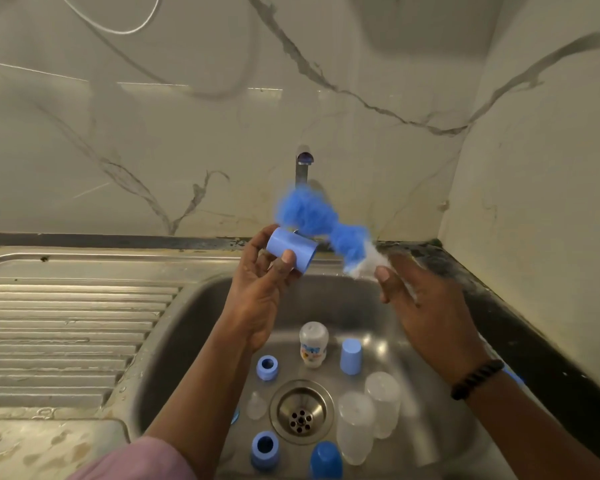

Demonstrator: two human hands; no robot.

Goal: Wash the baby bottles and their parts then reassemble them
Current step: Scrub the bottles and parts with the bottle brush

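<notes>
- Holding pale blue cap (291,253) above sink (187,306), left hand (257,292) curled round it.
- Gripping blue bottle brush (321,228) with right hand (426,306), blurred.
- Best pushing bristles fully inside, twisting.

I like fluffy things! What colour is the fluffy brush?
The brush is blue, whitish near the right hand; head view.
</notes>
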